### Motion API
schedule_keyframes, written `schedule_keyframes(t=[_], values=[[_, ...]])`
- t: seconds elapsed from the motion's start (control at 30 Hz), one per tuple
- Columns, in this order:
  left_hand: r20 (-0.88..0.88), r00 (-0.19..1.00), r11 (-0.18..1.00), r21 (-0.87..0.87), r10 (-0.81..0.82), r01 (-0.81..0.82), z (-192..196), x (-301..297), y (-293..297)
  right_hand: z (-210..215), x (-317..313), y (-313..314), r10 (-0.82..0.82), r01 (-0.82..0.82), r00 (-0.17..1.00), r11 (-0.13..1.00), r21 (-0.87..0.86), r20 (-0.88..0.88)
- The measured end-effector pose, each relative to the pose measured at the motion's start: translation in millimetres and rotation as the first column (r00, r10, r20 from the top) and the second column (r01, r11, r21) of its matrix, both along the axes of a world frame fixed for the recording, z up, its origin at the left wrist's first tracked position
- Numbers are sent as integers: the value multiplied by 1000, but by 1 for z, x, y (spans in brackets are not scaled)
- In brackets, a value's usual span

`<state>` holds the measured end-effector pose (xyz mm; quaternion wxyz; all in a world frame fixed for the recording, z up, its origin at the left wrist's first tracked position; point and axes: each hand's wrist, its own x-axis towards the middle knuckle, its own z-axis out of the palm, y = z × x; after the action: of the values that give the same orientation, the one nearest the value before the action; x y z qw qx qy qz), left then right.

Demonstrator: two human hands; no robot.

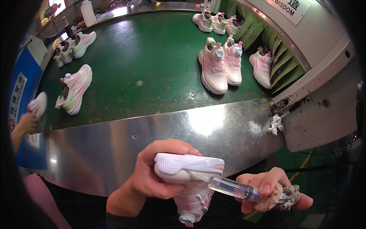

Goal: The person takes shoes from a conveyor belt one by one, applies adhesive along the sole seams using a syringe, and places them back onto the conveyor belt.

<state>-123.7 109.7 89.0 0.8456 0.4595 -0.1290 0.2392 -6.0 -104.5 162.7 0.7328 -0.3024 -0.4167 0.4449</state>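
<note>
The left hand (152, 181) wraps its fingers round an upturned pink-and-white sneaker (188, 164) by the near edge of a steel counter (114, 143); the right hand (272, 179) grips a clear syringe (232, 188), tip at the sneaker's side.

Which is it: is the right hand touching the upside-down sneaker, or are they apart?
Apart: the head view shows the right hand gripping the clear syringe, with a visible gap between that hand and the upside-down sneaker.

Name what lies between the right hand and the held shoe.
In the head view, a clear syringe, held by the right hand, spans the gap, tip toward the shoe.
</note>
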Motion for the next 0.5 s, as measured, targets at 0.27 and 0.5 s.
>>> schedule_keyframes(t=[0.27, 0.5], values=[[-60, 992, 991, 75, 114, -110, -8, -4, 9, -6, -2, 1, -50, 51, 999, 999, 4, -21], [-104, 992, 988, -126, 73, -86, -5, 3, 3, -22, 5, -8, -51, 52, 999, 998, -29, 15]])
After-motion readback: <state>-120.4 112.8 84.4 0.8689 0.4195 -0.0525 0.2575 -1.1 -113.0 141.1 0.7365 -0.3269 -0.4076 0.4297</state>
